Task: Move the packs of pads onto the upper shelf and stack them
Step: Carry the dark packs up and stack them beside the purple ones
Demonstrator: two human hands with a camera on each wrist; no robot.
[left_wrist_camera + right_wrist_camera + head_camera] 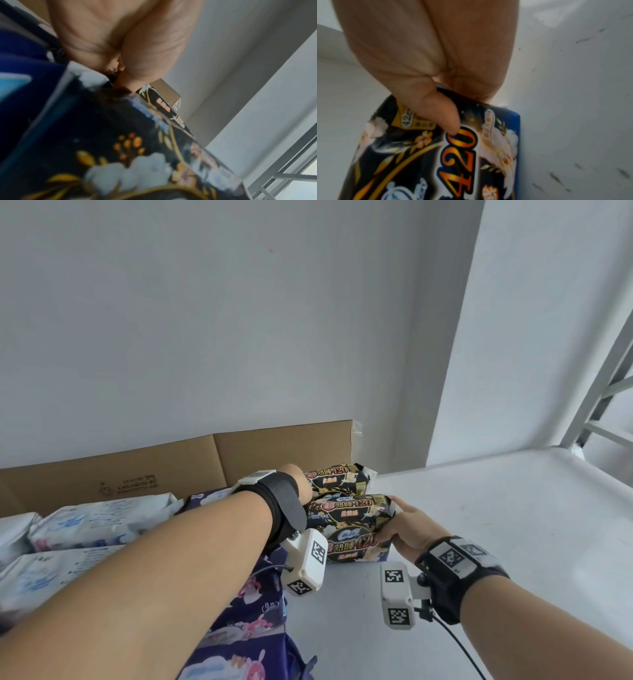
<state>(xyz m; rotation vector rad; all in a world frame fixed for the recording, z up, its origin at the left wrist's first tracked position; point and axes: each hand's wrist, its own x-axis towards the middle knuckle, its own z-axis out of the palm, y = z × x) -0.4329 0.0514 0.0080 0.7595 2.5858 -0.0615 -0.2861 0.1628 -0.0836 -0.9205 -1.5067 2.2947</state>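
Three black packs of pads printed "420" sit on the white upper shelf (479,525). One pack (337,478) lies at the back by the cardboard. A second pack (349,510) rests on a third (356,549). My left hand (303,486) grips the left end of the upper pack (120,148), its fingers (120,47) curled over the edge. My right hand (407,525) grips the right end of the two front packs, its thumb (443,117) pressed on a printed face (436,155) beside "420". Which of the two it holds is unclear.
A flat brown cardboard sheet (137,477) leans on the wall behind. White packs (102,518) and purple packs (246,621) lie to the left under my left forearm. A grey metal frame (603,392) rises at the far right.
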